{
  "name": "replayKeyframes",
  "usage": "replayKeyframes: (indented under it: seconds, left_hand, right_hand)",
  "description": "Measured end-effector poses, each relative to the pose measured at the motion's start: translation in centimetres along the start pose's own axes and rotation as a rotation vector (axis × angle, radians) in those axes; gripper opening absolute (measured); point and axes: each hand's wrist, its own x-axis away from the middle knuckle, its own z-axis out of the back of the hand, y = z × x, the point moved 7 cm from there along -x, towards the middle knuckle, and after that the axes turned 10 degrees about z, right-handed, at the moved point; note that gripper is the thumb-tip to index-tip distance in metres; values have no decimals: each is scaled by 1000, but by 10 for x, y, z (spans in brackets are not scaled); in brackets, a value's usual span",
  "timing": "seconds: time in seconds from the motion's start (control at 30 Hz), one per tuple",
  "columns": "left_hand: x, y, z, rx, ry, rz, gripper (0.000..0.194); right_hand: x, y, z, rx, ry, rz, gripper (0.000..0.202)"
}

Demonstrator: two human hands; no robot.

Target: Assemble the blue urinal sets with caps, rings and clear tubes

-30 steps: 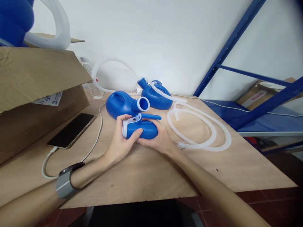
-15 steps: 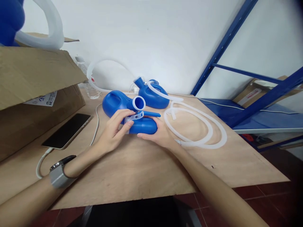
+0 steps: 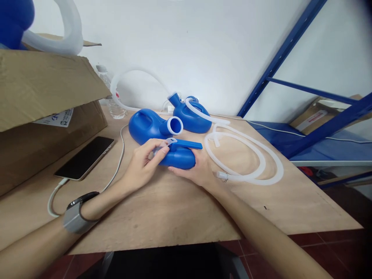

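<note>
Between my hands is a rounded blue plastic piece with a flat blue handle sticking out to the right. My left hand grips a translucent cap with a holed strap at its left end, thumb and fingers pressed together. Around the right end, my right hand is closed, thumb along the lower edge. Just behind lies a blue urinal bottle, its white-rimmed round mouth facing me. Farther back, a second blue urinal bottle stands near the wall. The underside of the held piece is hidden.
A coiled translucent hose lies at right. On the left are a cardboard box, a phone with a white cable, and a clear water bottle. Blue shelving stands to the right. The table's front edge is close to me.
The view has shifted slightly. The translucent strap has dropped lower under my left thumb, and the blue piece has turned a little, its handle pointing farther right. Both hands keep their hold.
</note>
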Motion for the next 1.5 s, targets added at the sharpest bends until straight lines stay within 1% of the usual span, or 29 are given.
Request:
replayKeyframes:
  seconds: [0.07, 0.13, 0.23, 0.33, 0.43, 0.5, 0.57, 0.6, 0.63, 0.67, 0.73, 0.8, 0.87, 0.93, 1.0, 1.1, 1.2, 1.33, 1.43, 1.5]
  left_hand:
    - [-2, 0, -3, 101, -78, 8, 32]
    - [-5, -5, -5, 177, -152, 43, 35]
    - [-6, -14, -6, 235, -207, 109, 35]
    - [-6, -17, -6, 359, -194, 198, 35]
    - [-6, -19, -7, 581, -140, 357, 35]
    - [-4, -26, -9, 733, -83, 518, 35]
    - [-1, -32, -12, 803, -61, 665, 32]
    - [0, -34, -14, 808, -69, 708, 30]
    - [0, -35, -16, 805, -81, 718, 28]
    - [-1, -34, -16, 802, -90, 699, 27]
    - [-3, -32, -14, 807, -79, 615, 27]
    - [-6, -32, -10, 788, -37, 522, 30]
    - [-8, -33, -3, 721, 36, 429, 32]
    - [-8, -31, 6, 640, 114, 329, 33]
    - [-7, -26, 13, 556, 176, 243, 35]
    - [-1, -18, 17, 395, 208, 157, 35]
    - [8, -14, 13, 292, 175, 131, 35]
    - [12, -18, 5, 269, 110, 163, 37]
    - [10, -22, 3, 298, 98, 196, 36]
    - [10, -25, 1, 367, 108, 228, 33]
  right_hand:
    - [-1, 0, 1, -12, 1, -4, 70]
    - [-1, 0, 1, -19, -19, -19, 71]
    - [0, 2, -1, -18, -44, -33, 71]
    - [2, 5, -1, 11, -5, 5, 71]
    - [3, 4, 2, 68, 54, 88, 72]
    - [2, -4, 2, 80, 44, 193, 66]
    - [1, -16, 2, 52, 20, 302, 59]
    - [0, -22, 2, 27, 24, 337, 58]
    - [-1, -27, 4, 2, 41, 357, 58]
    - [-2, -30, 7, -20, 76, 359, 60]
    - [-3, -32, 10, -44, 121, 328, 64]
    - [-4, -28, 13, -30, 132, 269, 65]
    - [-5, -21, 16, -7, 135, 201, 64]
    - [-5, -16, 16, 8, 113, 176, 64]
    - [-4, -11, 11, 38, 62, 163, 65]
    - [1, -7, 0, 87, -18, 130, 68]
    - [5, -10, -8, 67, -62, 110, 72]
    - [4, -13, -6, 24, -38, 76, 70]
    - [1, -14, -6, -17, -35, 64, 70]
    - [1, -14, -7, -45, -28, 36, 71]
